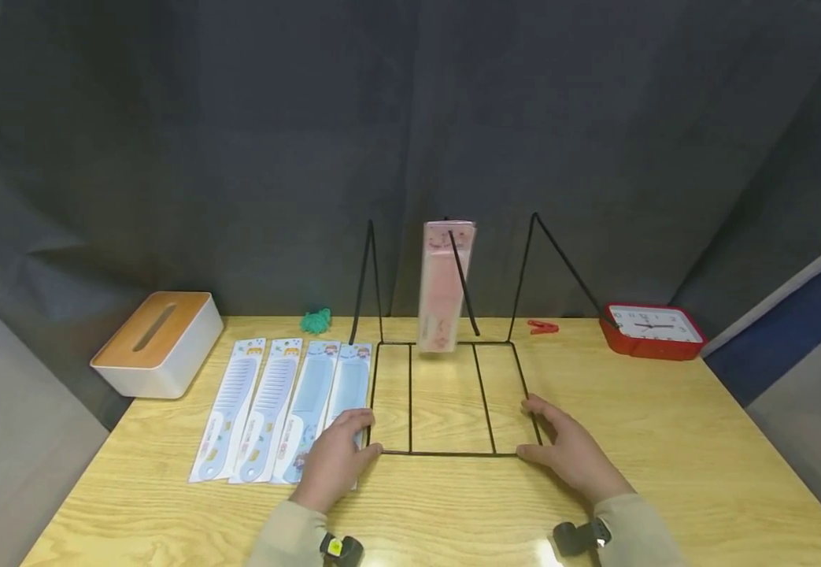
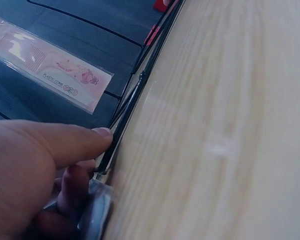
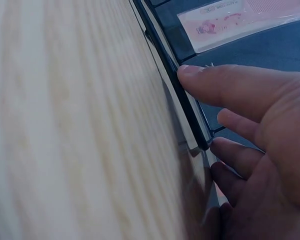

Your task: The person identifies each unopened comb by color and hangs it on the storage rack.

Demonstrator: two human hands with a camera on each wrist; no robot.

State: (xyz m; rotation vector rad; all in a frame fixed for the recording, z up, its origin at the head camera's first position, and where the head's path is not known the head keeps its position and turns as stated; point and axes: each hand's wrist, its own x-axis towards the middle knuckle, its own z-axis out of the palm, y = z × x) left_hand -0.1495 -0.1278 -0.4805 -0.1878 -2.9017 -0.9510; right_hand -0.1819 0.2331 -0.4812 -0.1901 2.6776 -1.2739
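A black wire rack (image 1: 445, 453) stands on the table, its uprights rising at the back. My left hand (image 1: 339, 457) holds its front left corner, thumb against the front bar in the left wrist view, fingers at the side. At the front right corner my right hand (image 1: 571, 455) grips it likewise, the thumb (image 3: 205, 80) on the front bar. Inside the rack a packaged pink comb (image 1: 441, 303) hangs upright from the middle hook, behind a slanting wire. Several packaged blue and lilac combs (image 1: 311, 402) lie side by side at the left; the rightmost is partly behind my left hand.
A white tissue box with a wooden lid (image 1: 162, 339) sits at the back left. Behind the combs lies a green tangle (image 1: 316, 320). A red clip (image 1: 543, 327) and a red clock (image 1: 654, 329) are at the back right, before a dark curtain (image 1: 410, 142).
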